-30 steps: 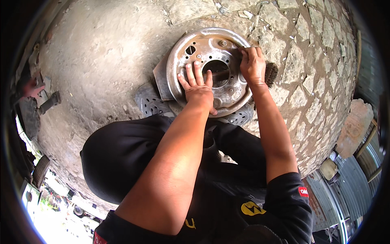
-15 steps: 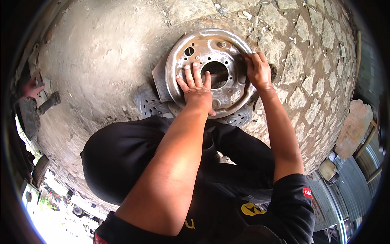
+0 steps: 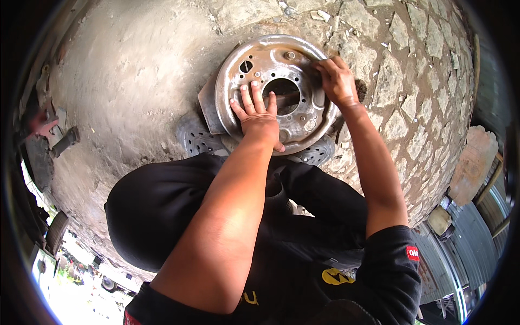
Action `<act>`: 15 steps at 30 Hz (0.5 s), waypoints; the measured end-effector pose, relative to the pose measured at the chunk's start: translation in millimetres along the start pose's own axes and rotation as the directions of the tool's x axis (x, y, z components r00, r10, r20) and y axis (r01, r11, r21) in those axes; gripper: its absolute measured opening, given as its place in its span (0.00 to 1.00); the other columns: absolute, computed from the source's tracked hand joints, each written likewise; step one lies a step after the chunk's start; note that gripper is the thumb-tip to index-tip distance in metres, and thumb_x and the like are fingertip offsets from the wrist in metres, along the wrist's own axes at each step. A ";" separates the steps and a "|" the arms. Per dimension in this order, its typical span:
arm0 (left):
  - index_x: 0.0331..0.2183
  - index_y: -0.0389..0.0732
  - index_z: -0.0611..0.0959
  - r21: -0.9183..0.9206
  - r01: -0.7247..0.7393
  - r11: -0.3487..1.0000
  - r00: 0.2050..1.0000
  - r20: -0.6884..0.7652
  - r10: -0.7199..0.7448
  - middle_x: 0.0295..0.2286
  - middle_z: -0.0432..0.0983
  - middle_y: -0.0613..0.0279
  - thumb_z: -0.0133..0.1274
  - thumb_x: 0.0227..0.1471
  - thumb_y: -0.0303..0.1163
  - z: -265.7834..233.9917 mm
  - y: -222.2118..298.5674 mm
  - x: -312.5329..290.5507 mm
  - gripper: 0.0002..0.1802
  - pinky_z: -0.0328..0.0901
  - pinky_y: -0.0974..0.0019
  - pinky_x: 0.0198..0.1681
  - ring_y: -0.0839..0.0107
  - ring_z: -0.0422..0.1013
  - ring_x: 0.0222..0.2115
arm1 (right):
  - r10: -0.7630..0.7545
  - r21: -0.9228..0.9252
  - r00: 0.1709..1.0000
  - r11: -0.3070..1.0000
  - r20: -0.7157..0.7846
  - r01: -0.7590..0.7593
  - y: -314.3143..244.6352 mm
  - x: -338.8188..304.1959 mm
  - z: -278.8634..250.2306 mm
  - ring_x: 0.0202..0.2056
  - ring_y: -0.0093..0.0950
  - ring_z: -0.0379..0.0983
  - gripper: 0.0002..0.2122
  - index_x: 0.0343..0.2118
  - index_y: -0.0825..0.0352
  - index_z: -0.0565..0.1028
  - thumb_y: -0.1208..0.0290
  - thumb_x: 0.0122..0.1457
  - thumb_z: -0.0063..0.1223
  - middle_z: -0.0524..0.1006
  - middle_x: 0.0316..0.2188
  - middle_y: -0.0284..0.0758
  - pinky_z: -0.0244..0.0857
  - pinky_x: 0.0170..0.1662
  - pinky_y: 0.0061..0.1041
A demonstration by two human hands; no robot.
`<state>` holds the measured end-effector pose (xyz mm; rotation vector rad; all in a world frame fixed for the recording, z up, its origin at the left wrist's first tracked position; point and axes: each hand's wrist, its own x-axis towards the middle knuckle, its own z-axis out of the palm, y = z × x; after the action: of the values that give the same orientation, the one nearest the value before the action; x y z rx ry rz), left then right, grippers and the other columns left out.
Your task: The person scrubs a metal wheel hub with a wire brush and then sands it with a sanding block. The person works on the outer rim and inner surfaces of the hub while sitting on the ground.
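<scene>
A round, worn metal brake backing plate (image 3: 238, 116) lies between my feet, with a large central hole and several smaller ones. My left hand (image 3: 260, 120) rests palm down on its left and lower part, fingers spread. At the upper right rim is my right hand (image 3: 337, 81), its fingers bent and pressed together against the metal. Whatever those fingers may hold is hidden. Beside the right wrist shows a dark, rough-looking thing (image 3: 361, 91); I cannot tell whether it is held or on the ground. A flat grey metal piece (image 3: 208, 105) sticks out from under the plate's left side.
My perforated grey sandals (image 3: 192, 135) flank the plate. Smooth, dusty ground (image 3: 124, 81) spreads left, with rough stone paving (image 3: 392, 81) to the right. A flat slab (image 3: 470, 165) and corrugated sheets (image 3: 468, 238) stand at far right; a tyre (image 3: 56, 233) is at far left.
My right hand has slid a little up and inward along the plate's right rim, fingers still closed. The left hand stays flat on the plate. The whole view has shifted slightly.
</scene>
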<state>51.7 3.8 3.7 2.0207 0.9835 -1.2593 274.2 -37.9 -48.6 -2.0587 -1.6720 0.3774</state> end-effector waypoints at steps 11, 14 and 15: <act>0.73 0.49 0.34 -0.002 0.002 1.000 1.000 -0.003 -0.002 0.67 0.13 0.27 0.75 0.27 0.66 1.3 -0.8 1.9 0.87 0.25 0.17 0.63 0.24 0.12 0.66 | 0.015 -0.006 0.999 1.000 0.050 -0.015 -5.9 9.1 -0.3 0.39 0.45 0.77 0.05 0.38 0.59 0.82 0.70 0.64 0.55 0.78 0.34 0.41 0.73 0.43 0.42; 0.73 0.49 0.34 0.000 0.004 1.000 1.000 -0.003 -0.004 0.67 0.13 0.27 0.75 0.27 0.67 4.7 -1.5 0.8 0.88 0.25 0.17 0.63 0.24 0.12 0.66 | 0.011 -0.002 0.999 1.000 -0.048 -0.011 -11.7 10.3 11.7 0.36 0.47 0.77 0.04 0.38 0.58 0.82 0.70 0.63 0.57 0.77 0.33 0.42 0.72 0.40 0.44; 0.73 0.49 0.34 0.003 -0.001 1.000 1.000 -0.008 0.001 0.67 0.13 0.27 0.75 0.27 0.68 4.0 -1.5 0.8 0.88 0.25 0.17 0.63 0.24 0.12 0.66 | 0.020 0.013 0.996 1.000 -0.085 -0.019 -8.3 6.8 10.6 0.35 0.47 0.76 0.04 0.38 0.58 0.82 0.71 0.63 0.57 0.77 0.32 0.42 0.72 0.40 0.44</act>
<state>48.7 1.9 1.2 2.0294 0.9850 -1.2544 263.5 -28.1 -52.9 -2.0539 -1.5971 0.3009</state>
